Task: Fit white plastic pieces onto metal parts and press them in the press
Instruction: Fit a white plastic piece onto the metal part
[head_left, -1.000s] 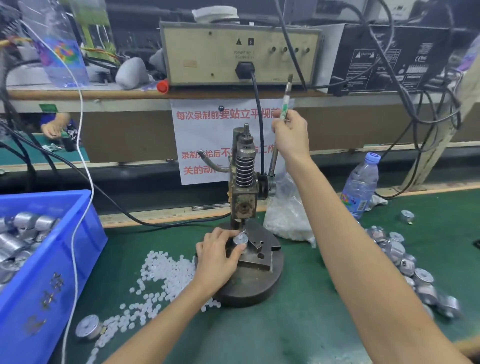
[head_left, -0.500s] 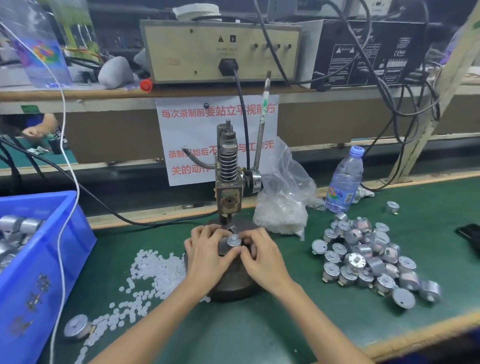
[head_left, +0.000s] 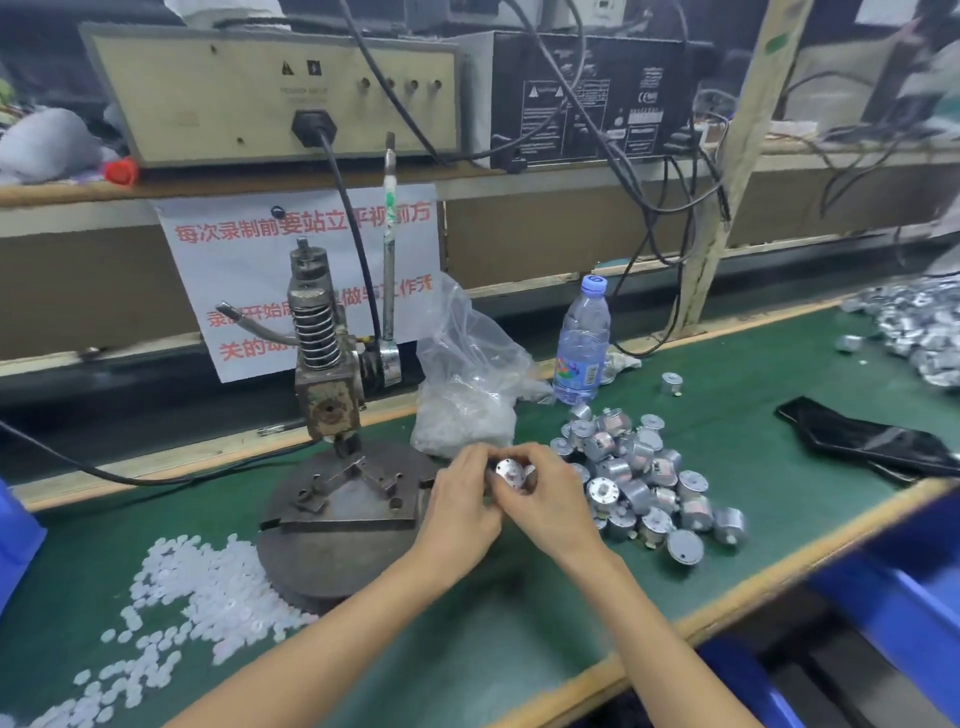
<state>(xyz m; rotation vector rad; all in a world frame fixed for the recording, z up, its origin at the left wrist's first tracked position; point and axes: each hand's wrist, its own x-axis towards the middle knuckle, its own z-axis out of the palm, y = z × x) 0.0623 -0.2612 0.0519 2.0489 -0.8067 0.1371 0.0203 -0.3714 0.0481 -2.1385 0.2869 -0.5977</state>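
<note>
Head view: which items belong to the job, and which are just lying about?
Job: small silver metal cylinder pinched by left hand and right hand; grey spring-loaded hand press; scattered white plastic discs; pile of silver metal cylinders.
Lying about: clear plastic water bottle; black flat object; beige metal box on shelf.

A water bottle (head_left: 582, 343) stands right of the paper notice (head_left: 249, 249)

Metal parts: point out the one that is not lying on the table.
The metal part held between the left hand and the right hand, beside the press base; every other one lies on the green mat.
</note>
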